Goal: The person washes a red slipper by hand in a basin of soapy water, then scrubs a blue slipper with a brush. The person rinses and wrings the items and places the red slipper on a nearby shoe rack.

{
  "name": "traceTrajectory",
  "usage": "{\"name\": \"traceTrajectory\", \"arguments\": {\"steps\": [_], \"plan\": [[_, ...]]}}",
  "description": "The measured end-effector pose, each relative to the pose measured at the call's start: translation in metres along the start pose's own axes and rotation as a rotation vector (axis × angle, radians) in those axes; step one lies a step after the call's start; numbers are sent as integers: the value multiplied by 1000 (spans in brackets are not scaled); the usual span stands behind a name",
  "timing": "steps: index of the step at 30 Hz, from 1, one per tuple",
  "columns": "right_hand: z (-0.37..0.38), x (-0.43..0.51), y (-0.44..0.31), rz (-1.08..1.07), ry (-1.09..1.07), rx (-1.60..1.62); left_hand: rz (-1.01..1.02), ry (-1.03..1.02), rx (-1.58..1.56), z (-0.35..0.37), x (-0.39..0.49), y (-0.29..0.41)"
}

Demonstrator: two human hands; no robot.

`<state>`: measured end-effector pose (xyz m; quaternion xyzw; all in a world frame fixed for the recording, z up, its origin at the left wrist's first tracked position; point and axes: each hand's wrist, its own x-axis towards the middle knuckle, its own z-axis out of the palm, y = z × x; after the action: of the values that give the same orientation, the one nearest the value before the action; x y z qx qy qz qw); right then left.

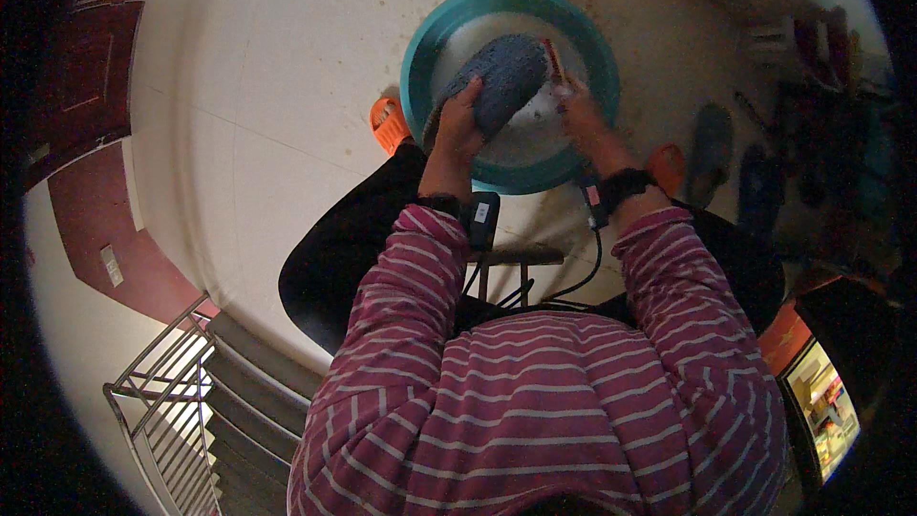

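A round teal plastic basin [430, 21] with whitish, cloudy water stands on the floor in front of me. Over it, my left hand [462, 118] grips a wet dark grey slipper or shoe [509, 79], its textured surface facing up; which kind of footwear it is, I cannot tell. At the right of the basin my right hand [582, 111] is closed around a slim brush [554, 61] with a reddish edge, held beside the slipper's right end. The fingers of this hand are somewhat blurred. Black devices with cables are strapped at both wrists.
Orange sandals [389, 125] are on my feet, either side of the basin. More footwear [709, 150] lies on the dim floor at right, near a dark rack. A small stool [523, 256] is between my legs. Stairs with a metal railing [154, 380] descend at lower left.
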<state>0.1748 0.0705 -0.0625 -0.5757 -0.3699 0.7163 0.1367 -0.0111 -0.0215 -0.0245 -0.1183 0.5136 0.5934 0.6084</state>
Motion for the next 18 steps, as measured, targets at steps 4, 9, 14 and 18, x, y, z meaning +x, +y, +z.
{"name": "traceTrajectory", "arguments": {"steps": [4, 9, 14, 18], "plan": [[-23, -16, -12, -31, 111, 114, 34, -95, 239, 35, -11, 1], [-69, -15, -42, -15, -42, -257, 53, -213, 893, 35, -3, -8], [-89, -9, -36, -21, -49, -241, 99, -354, 1130, 4, 20, -37], [-81, 4, -17, -114, -51, -193, 23, -602, 1359, 6, 29, -43]]}}
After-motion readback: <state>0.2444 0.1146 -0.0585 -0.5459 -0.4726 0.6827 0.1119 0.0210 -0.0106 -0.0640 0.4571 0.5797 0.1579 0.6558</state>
